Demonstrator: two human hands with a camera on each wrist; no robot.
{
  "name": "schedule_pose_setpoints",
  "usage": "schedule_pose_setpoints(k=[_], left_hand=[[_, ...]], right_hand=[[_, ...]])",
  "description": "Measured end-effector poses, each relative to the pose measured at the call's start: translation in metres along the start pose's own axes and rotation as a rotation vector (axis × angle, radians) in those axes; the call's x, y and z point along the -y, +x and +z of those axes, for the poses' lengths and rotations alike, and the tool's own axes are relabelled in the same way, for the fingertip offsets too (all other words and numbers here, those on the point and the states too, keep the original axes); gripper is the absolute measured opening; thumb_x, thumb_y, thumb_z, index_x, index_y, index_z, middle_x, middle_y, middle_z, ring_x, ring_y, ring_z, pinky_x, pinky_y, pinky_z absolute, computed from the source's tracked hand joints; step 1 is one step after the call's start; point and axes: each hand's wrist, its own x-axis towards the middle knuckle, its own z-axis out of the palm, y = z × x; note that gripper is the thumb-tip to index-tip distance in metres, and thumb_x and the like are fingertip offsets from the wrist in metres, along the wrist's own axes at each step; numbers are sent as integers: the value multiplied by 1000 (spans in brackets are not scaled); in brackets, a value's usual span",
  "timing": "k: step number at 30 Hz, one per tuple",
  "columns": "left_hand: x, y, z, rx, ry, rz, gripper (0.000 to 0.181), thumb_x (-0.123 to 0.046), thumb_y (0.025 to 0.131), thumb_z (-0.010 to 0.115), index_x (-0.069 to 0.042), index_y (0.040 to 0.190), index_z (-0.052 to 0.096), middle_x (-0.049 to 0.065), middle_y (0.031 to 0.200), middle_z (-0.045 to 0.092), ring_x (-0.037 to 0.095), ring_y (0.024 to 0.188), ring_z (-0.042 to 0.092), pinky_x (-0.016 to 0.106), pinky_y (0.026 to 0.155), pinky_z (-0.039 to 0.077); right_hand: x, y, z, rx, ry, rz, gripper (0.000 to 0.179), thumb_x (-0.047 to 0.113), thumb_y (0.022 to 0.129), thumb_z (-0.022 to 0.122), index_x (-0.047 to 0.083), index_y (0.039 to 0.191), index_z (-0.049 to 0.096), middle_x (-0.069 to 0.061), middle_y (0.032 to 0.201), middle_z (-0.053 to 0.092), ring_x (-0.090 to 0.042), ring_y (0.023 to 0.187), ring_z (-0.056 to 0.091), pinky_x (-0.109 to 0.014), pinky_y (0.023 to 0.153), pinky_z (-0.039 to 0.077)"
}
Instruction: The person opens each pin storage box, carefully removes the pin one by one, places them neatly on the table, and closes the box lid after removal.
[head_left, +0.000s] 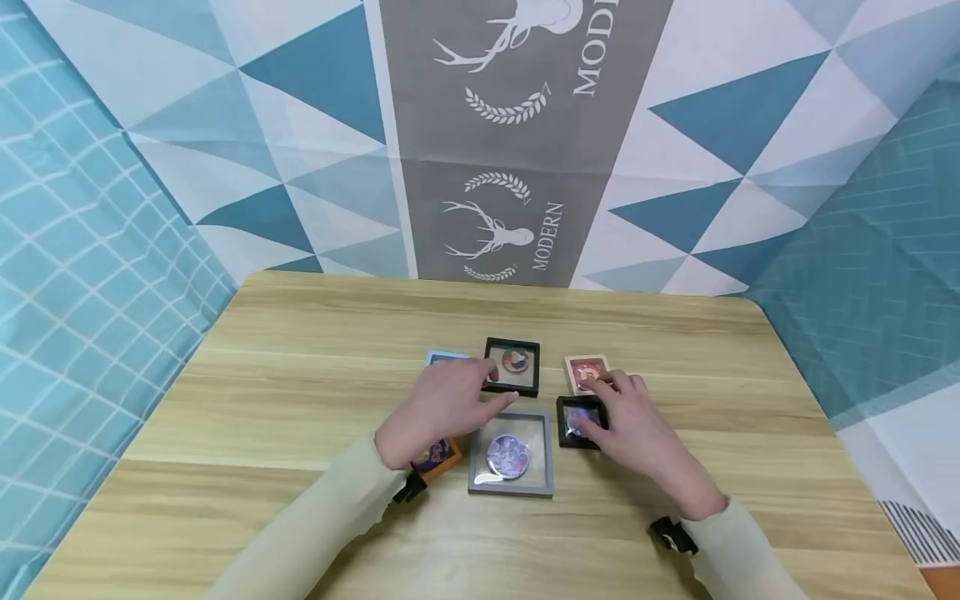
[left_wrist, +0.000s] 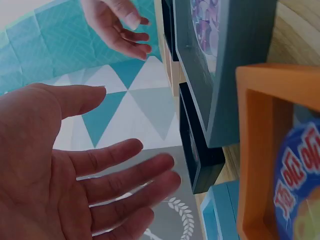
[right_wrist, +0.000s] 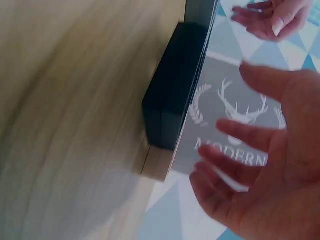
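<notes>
My left hand [head_left: 448, 402] hovers over the left side of a group of small display frames, fingers loosely spread and holding nothing. Below it are an orange frame [head_left: 447, 463], a light blue frame [head_left: 447, 355] mostly hidden by the hand, a larger black frame [head_left: 536, 367] and a big grey frame [head_left: 512, 492] with a purple round badge [head_left: 507, 457]. My right hand [head_left: 633, 421] hangs above a small black frame [head_left: 562, 429] and a beige frame [head_left: 570, 375], its fingers relaxed. In the right wrist view a gap shows between that hand [right_wrist: 265, 160] and the small black frame [right_wrist: 172, 95].
All the frames lie on a light wooden table [head_left: 300, 400]. A patterned cloth [head_left: 495, 150] with deer prints hangs behind the table's far edge. Blue checked cloth [head_left: 90, 250] hangs at the left, teal cloth [head_left: 877, 250] at the right.
</notes>
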Motion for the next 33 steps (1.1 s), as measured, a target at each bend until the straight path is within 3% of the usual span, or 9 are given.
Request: schedule_pose_setpoints(k=[9, 17, 24, 28, 33], left_hand=[[-12, 15, 6, 46, -102, 19, 42, -51, 96, 59, -14, 114, 69, -8, 80, 65, 7, 58, 54, 26, 49, 45], [-15, 15, 8, 58, -86, 6, 40, -52, 96, 60, -17, 111, 69, -7, 83, 66, 8, 59, 54, 26, 48, 45], [-14, 18, 8, 62, -67, 45, 38, -51, 96, 61, -17, 111, 68, -9, 67, 55, 10, 53, 51, 29, 44, 42], [-13, 18, 9, 60, -65, 43, 38, -52, 96, 61, -17, 110, 68, -9, 69, 56, 10, 53, 51, 28, 43, 41], [-11, 19, 10, 53, -76, 51, 37, -50, 95, 62, -16, 109, 67, -9, 68, 56, 10, 52, 50, 28, 43, 41]], right_hand=[[-11, -1, 3, 100, 1, -49, 75, 46, 79, 83, 6, 138, 58, -21, 139, 49, -37, 121, 47, -55, 94, 47], [-14, -1, 5, 116, 24, -87, 77, 46, 75, 85, 10, 138, 59, -19, 139, 48, -34, 121, 47, -53, 95, 47], [-17, 1, 4, 120, 48, -85, 77, 46, 71, 88, 12, 135, 61, -14, 133, 50, -30, 118, 48, -51, 94, 49], [-17, 2, 3, 151, 41, -100, 81, 39, 63, 94, 14, 133, 62, -8, 126, 51, -26, 113, 47, -49, 93, 49], [-16, 4, 4, 179, 19, -95, 81, 32, 61, 96, 13, 132, 62, -8, 128, 51, -27, 114, 46, -49, 95, 48]])
